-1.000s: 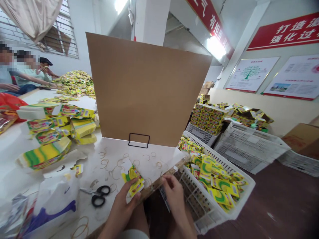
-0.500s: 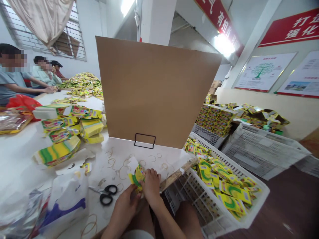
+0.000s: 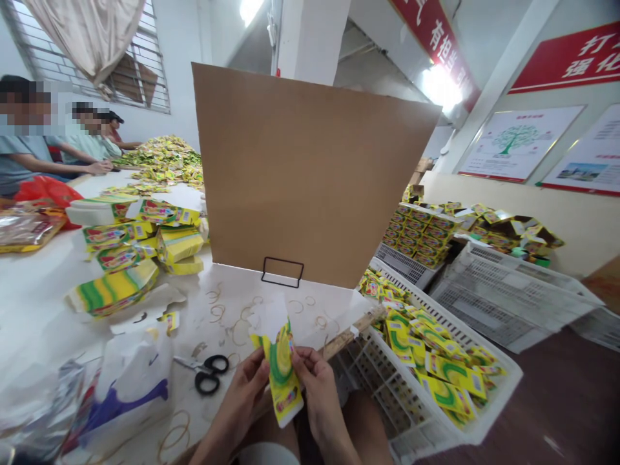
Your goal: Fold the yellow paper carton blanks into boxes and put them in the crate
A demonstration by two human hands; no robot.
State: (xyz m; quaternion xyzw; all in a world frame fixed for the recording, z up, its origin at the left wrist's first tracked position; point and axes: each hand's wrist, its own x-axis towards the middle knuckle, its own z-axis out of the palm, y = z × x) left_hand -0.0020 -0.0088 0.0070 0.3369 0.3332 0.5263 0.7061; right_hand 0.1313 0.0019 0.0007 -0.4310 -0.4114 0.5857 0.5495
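In the head view a small yellow-and-green carton (image 3: 283, 371) is held upright over the table's near edge, with white flaps at its top. My left hand (image 3: 249, 381) pinches its left side between thumb and fingers. On its right side, my right hand (image 3: 314, 378) grips it with thumb and fingertips. Black-handled scissors (image 3: 208, 374) lie on the table left of my hands, blades pointing left. Loose rubber bands (image 3: 237, 332) are scattered beyond my hands.
A brown cardboard panel (image 3: 310, 181) stands ahead, with a black wire stand (image 3: 282, 272) at its foot. Bundles of flat cartons (image 3: 116, 290) and a plastic bag (image 3: 130, 387) are left. A white crate (image 3: 504, 387) of yellow packs stands right. Co-workers (image 3: 29, 155) sit far left.
The carton has come nearer and turned upright, showing its broad face. My right hand has moved from over its top to its right side; my left hand now holds the left side.
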